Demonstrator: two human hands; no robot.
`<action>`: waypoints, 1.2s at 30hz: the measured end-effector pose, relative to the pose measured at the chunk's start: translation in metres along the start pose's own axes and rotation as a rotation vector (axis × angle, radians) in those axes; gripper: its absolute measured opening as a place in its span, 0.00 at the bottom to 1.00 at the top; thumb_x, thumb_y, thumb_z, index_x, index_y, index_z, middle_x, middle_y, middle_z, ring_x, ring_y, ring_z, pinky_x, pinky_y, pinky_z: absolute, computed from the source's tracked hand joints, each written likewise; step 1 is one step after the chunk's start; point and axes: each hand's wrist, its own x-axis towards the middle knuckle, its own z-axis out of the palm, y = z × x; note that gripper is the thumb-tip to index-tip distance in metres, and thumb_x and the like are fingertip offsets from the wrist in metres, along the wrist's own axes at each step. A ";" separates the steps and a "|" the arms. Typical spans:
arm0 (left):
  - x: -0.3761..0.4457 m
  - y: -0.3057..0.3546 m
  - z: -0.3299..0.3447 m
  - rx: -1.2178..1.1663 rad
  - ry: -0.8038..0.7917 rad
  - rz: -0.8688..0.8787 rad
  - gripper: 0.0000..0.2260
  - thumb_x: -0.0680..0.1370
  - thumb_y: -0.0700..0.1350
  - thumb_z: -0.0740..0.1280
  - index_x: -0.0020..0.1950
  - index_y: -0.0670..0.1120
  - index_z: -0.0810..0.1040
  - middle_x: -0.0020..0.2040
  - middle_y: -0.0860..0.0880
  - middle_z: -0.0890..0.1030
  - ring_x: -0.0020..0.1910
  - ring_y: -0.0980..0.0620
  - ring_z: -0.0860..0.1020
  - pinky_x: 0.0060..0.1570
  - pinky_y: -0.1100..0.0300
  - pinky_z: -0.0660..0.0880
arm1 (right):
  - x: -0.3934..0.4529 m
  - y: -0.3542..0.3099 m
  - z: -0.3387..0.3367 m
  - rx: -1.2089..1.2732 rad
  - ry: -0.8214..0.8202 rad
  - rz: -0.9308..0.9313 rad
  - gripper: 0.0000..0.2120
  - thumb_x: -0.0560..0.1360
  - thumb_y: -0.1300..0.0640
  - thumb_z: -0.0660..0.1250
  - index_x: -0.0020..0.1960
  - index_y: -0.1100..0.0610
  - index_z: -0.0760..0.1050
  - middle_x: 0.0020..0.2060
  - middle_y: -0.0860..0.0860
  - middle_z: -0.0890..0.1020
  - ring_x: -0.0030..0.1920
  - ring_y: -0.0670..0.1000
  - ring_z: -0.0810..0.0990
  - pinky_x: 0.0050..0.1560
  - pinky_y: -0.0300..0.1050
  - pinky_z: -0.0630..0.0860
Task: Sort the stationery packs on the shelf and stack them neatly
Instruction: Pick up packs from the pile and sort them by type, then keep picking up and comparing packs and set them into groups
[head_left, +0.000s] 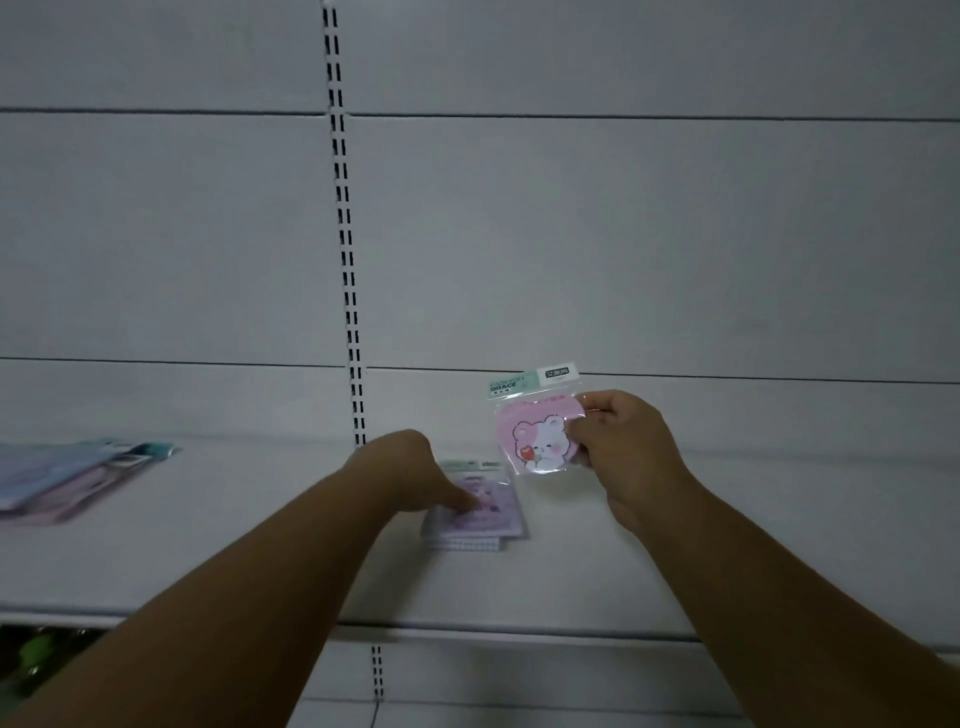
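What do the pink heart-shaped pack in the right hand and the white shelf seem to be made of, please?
The pink heart-shaped pack looks like paper sheets in a clear glossy plastic sleeve: glare shows along its lower edge, and a printed card header tops it. The white shelf looks like painted metal with a matte finish, judging by its thin edge and the slotted upright behind it; the dim light leaves this uncertain.

we see a dim, grey-toned picture with flat, even light and no clear source. no glare shows on the shelf (623, 561). the right hand (618, 447) is fairly sharp, and the pink pack (535, 436) it pinches reads clearly, its plastic sleeve catching faint shine. the left hand (415, 478) is smeared with motion blur, and the purple pack (483, 514) under its fingertips is soft. far left of the left hand, the pile of packs (72, 478) is blurry. lines bow slightly toward the edges.
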 end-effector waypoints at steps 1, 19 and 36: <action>0.002 0.004 -0.001 0.003 0.052 0.027 0.22 0.65 0.65 0.74 0.38 0.46 0.74 0.37 0.50 0.78 0.39 0.51 0.77 0.36 0.60 0.70 | 0.001 0.000 -0.004 0.005 0.006 0.000 0.11 0.69 0.65 0.68 0.49 0.55 0.79 0.43 0.54 0.86 0.45 0.57 0.85 0.52 0.59 0.81; 0.054 0.135 0.048 -0.560 -0.279 0.252 0.08 0.75 0.40 0.71 0.41 0.35 0.78 0.31 0.40 0.82 0.26 0.46 0.79 0.27 0.60 0.77 | 0.004 0.016 -0.081 -0.921 0.069 0.224 0.06 0.69 0.61 0.72 0.39 0.63 0.76 0.35 0.58 0.83 0.34 0.57 0.83 0.36 0.47 0.81; 0.012 0.089 0.031 -0.058 0.280 0.241 0.14 0.76 0.56 0.66 0.54 0.48 0.76 0.49 0.50 0.79 0.46 0.51 0.75 0.48 0.59 0.74 | 0.001 -0.049 -0.029 -1.184 -0.030 -0.610 0.19 0.77 0.49 0.63 0.65 0.54 0.70 0.58 0.55 0.74 0.57 0.55 0.74 0.57 0.51 0.73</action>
